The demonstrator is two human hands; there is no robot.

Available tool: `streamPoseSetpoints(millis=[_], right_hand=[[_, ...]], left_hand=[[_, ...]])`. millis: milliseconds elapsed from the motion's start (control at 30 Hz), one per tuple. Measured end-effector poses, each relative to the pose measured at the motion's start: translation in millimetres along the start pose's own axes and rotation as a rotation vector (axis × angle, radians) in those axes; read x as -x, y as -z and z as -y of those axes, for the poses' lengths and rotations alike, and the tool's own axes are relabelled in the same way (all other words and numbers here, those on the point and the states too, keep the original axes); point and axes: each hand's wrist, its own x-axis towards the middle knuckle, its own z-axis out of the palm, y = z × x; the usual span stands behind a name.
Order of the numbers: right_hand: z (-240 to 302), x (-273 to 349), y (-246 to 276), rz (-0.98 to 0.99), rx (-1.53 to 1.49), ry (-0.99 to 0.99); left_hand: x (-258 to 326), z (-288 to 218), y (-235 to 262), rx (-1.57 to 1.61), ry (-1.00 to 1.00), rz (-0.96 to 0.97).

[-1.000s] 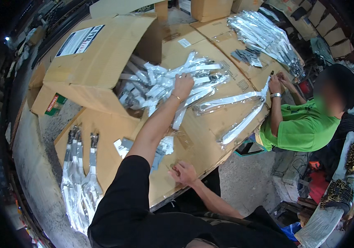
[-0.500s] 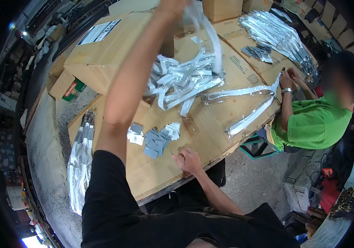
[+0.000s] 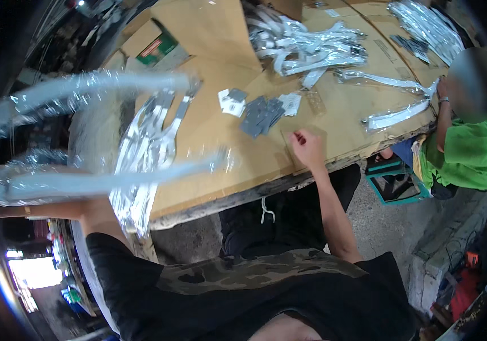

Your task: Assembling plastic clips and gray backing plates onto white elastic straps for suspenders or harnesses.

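Note:
My left forearm (image 3: 56, 210) reaches far out to the left, its hand lost at the dark rim. From there a white strap in clear plastic (image 3: 107, 180) swings in two blurred lengths above the table's left end. My right hand (image 3: 307, 146) rests near the table's front edge, fingers curled closed; whatever they hold, if anything, is hidden. Beside it lie a loose pile of dark grey cards (image 3: 259, 116) and small white cards (image 3: 290, 104). Under the swinging strap, a bundle of plastic-wrapped straps (image 3: 141, 156) hangs over the table's left edge.
A heap of wrapped white straps (image 3: 311, 48) lies at the back of the cardboard-covered table (image 3: 220, 182). An opened carton (image 3: 209, 34) stands behind. At right a co-worker in a green shirt (image 3: 473, 153) handles a wrapped strap (image 3: 396, 116). A teal crate (image 3: 396, 187) sits below.
My left arm has swung from the strap heap at the back to the far left, carrying a wrapped strap. The view has shifted; my right hand stays closed by the table's front edge.

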Motion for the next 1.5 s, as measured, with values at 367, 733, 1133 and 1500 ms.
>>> streamPoseSetpoints(millis=[367, 733, 1133, 1500], right_hand=[[147, 71, -31, 0.702, -1.078, 0.050], [149, 86, -56, 0.612, -1.029, -0.276], [153, 96, -59, 0.628, -0.671, -0.132], [190, 24, -53, 0.733, -0.475, 0.149]], left_hand=[[125, 41, -4, -0.021, 0.495, 0.050], [262, 104, -53, 0.544, 0.522, 0.457], [178, 137, -52, 0.820, 0.513, 0.187], [173, 122, -49, 0.935, 0.697, 0.216]])
